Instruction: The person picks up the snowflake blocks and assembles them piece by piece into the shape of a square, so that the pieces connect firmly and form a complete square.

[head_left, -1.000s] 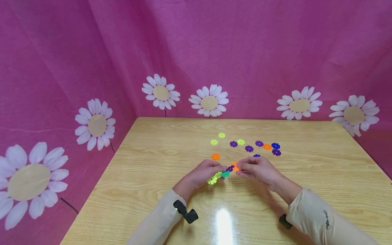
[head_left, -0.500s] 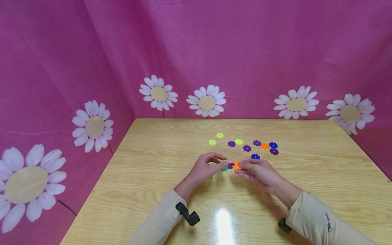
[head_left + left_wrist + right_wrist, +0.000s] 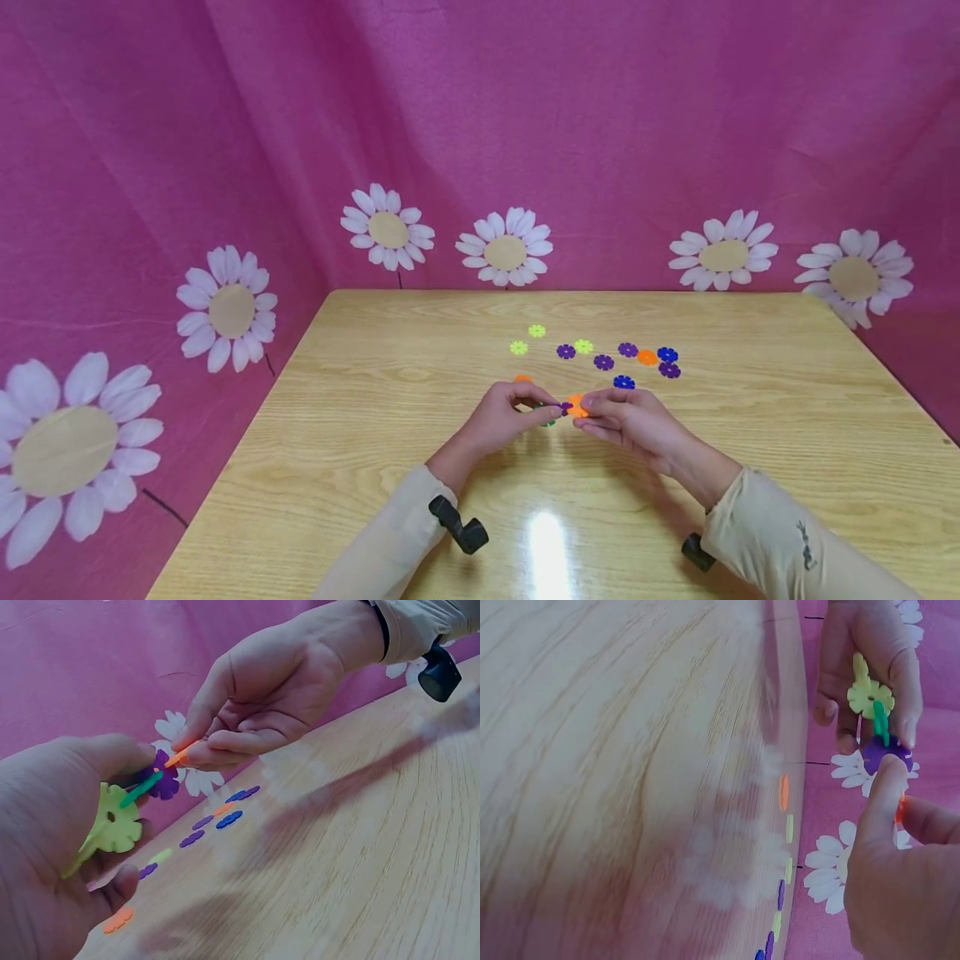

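Holds both hands close together above the wooden surface (image 3: pixel 360 467), almost fingertip to fingertip. With the left hand (image 3: pixel 501 422), pinches a purple disc (image 3: pixel 163 776) between thumb and fingertip, curving the other fingers loosely under a short chain of notched discs. Along that chain, shows a green disc (image 3: pixel 142 788) edge-on next to the purple disc, then a yellow-green disc (image 3: pixel 121 821) turned broadside by the left palm, then a second yellow-green piece (image 3: pixel 861 667) edge-on, deeper in the left hand. With the right hand (image 3: pixel 641 421), pinches an orange disc (image 3: pixel 181 754) between thumb and fingers, bending the remaining fingers in below. Sets the orange disc against the edge of the purple disc, between the hands; cannot tell slotted from merely touching.

Just beyond the left hand, has a loose orange disc (image 3: pixel 522 379) on the surface, partly hidden by the fingers; just beyond the right hand, a loose blue disc (image 3: pixel 619 382). Farther out past the left hand, includes two loose yellow-green discs (image 3: pixel 518 347). Past the gap between the hands, adds one more yellow-green beside two loose purple discs (image 3: pixel 603 363). Farther beyond the right hand, groups purple, orange and blue near one another. Behind everything, shows pink cloth (image 3: pixel 615 125) with white daisies (image 3: pixel 505 252).
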`<action>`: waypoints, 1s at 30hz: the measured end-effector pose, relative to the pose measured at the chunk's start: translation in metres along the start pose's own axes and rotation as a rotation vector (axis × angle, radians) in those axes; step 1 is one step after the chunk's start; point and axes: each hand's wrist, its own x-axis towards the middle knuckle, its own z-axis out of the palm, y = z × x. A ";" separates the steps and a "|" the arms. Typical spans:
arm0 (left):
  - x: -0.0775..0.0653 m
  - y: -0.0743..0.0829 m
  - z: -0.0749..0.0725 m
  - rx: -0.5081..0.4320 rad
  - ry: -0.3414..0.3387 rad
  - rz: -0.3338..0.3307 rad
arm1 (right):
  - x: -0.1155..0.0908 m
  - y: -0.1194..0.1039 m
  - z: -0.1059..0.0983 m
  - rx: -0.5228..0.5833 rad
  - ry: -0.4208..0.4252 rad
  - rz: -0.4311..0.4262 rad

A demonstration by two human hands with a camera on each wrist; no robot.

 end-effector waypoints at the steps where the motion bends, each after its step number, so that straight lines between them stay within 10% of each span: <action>1: 0.000 0.000 0.000 -0.003 -0.015 -0.012 | 0.000 0.000 0.000 -0.008 -0.004 0.001; 9: 0.002 0.000 -0.001 -0.095 -0.044 -0.152 | 0.003 -0.001 -0.003 -0.074 -0.060 0.003; 30: 0.007 -0.001 0.017 -0.129 -0.097 -0.142 | 0.016 -0.004 -0.004 -0.210 -0.162 -0.010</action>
